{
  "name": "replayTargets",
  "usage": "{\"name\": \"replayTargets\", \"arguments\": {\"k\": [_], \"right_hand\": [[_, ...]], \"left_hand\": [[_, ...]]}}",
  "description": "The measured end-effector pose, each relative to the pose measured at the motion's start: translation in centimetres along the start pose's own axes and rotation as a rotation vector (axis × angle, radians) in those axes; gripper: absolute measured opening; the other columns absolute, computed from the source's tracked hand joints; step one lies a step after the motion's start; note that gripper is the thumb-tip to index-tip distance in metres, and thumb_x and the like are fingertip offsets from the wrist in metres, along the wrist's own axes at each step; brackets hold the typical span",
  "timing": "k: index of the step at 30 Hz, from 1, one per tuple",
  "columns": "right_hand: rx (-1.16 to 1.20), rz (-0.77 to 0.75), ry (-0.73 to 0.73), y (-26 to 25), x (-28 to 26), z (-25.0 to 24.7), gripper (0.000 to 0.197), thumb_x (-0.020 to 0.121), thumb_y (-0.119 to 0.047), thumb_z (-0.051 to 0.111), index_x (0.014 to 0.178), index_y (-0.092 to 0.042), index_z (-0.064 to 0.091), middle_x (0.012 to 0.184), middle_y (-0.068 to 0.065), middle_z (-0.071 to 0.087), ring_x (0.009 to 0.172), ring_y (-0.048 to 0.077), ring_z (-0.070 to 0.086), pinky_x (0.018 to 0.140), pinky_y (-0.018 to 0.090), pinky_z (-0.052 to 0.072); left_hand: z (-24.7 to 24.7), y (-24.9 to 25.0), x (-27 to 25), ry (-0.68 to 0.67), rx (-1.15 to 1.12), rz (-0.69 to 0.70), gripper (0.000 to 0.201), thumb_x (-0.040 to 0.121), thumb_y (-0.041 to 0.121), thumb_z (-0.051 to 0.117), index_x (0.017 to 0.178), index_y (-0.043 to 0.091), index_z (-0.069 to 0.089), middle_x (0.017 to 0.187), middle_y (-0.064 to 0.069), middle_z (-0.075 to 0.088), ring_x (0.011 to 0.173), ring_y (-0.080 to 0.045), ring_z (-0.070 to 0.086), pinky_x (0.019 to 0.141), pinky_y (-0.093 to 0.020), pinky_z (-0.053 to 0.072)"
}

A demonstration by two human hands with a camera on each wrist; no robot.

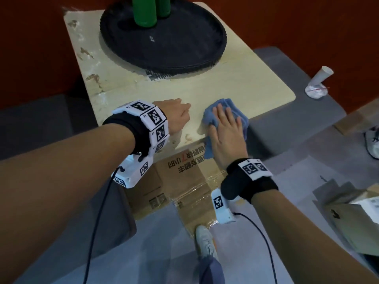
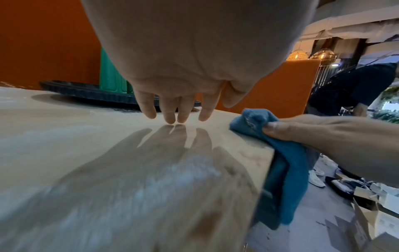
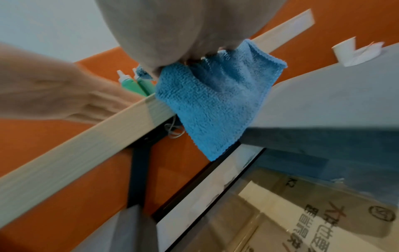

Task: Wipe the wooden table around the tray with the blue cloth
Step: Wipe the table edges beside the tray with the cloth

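The pale wooden table [image 1: 235, 85] carries a round black tray [image 1: 184, 48] at its back. The blue cloth [image 1: 242, 117] lies bunched at the table's near right edge, one corner hanging over the edge [image 3: 215, 105]. My right hand [image 1: 225, 119] lies flat on top of it with straight fingers, pressing it down. My left hand [image 1: 178, 113] is just left of the cloth and holds nothing. Its fingertips [image 2: 179, 117] touch the bare tabletop.
Two green bottles [image 1: 145, 11] stand on the tray. Brown stains mark the table's left side [image 1: 92, 76]. A tipped paper cup [image 1: 320, 78] lies on the grey seat to the right. Flattened cardboard [image 1: 180, 181] and my shoe [image 1: 205, 240] are on the floor.
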State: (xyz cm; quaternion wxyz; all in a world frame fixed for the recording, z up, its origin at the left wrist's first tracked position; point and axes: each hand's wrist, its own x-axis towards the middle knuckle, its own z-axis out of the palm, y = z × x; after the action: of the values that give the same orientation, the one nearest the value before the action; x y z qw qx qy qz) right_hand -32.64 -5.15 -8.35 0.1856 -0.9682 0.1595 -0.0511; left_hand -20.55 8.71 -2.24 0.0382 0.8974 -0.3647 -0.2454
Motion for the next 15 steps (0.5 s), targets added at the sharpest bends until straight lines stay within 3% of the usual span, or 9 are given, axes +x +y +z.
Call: {"name": "replayTargets", "arguments": {"k": [3, 5, 7, 9, 11, 15], "right_hand": [[-0.042, -0.134, -0.090, -2.4, -2.1, 1.0, 0.055, 0.103, -0.039, 0.017, 0.153, -0.022, 0.003, 0.160, -0.007, -0.004, 0.147, 0.011, -0.010, 0.118, 0.031, -0.010], [-0.060, -0.197, -0.128, -1.2, -2.1, 0.3, 0.055, 0.102, -0.042, 0.014, 0.153, -0.022, 0.006, 0.161, -0.006, -0.001, 0.147, 0.009, -0.007, 0.120, 0.034, -0.004], [-0.027, -0.130, -0.091, 0.9, -0.7, -0.5, 0.058, 0.100, -0.044, 0.011, 0.153, -0.020, 0.011, 0.161, -0.004, 0.003, 0.148, 0.010, -0.003, 0.121, 0.036, 0.001], [0.031, 0.033, -0.038, 1.8, 0.4, -1.0, 0.055, 0.103, -0.038, 0.017, 0.153, -0.018, 0.010, 0.161, -0.002, 0.004, 0.148, 0.011, -0.001, 0.120, 0.034, -0.002], [0.034, 0.077, -0.005, -0.2, -0.3, -0.2, 0.054, 0.103, -0.035, 0.020, 0.153, -0.019, 0.008, 0.161, -0.002, 0.000, 0.148, 0.013, -0.005, 0.119, 0.033, -0.007], [-0.066, -0.173, -0.127, -4.6, -4.0, 1.9, 0.055, 0.103, -0.040, 0.015, 0.152, -0.023, -0.001, 0.158, -0.009, -0.011, 0.145, 0.009, -0.015, 0.118, 0.032, -0.011]], "left_hand": [[0.9, 0.0, -0.9, 0.045, -0.007, 0.010, 0.039, 0.102, 0.025, 0.023, 0.131, 0.008, 0.043, 0.136, -0.016, 0.041, 0.129, -0.032, 0.039, 0.103, -0.041, 0.035], [1.1, -0.2, -1.7, 0.087, 0.000, 0.034, 0.043, 0.102, 0.026, 0.024, 0.142, 0.013, 0.037, 0.151, -0.013, 0.029, 0.141, -0.027, 0.027, 0.111, -0.037, 0.026], [0.7, -0.8, -2.8, 0.121, 0.018, 0.048, 0.048, 0.103, 0.028, 0.022, 0.150, 0.017, 0.025, 0.159, -0.006, 0.014, 0.146, -0.020, 0.014, 0.117, -0.033, 0.015], [0.3, -1.8, -3.6, 0.131, 0.024, 0.062, 0.048, 0.103, 0.028, 0.021, 0.151, 0.019, 0.022, 0.160, -0.004, 0.012, 0.147, -0.017, 0.013, 0.117, -0.031, 0.012], [0.1, -3.0, -4.0, 0.131, 0.004, 0.061, 0.048, 0.103, 0.026, 0.021, 0.151, 0.020, 0.023, 0.160, -0.003, 0.014, 0.146, -0.017, 0.015, 0.118, -0.031, 0.013], [0.2, -4.5, -4.1, 0.129, -0.044, 0.035, 0.048, 0.102, 0.027, 0.024, 0.150, 0.021, 0.026, 0.159, -0.005, 0.018, 0.145, -0.020, 0.019, 0.118, -0.033, 0.017]]}}
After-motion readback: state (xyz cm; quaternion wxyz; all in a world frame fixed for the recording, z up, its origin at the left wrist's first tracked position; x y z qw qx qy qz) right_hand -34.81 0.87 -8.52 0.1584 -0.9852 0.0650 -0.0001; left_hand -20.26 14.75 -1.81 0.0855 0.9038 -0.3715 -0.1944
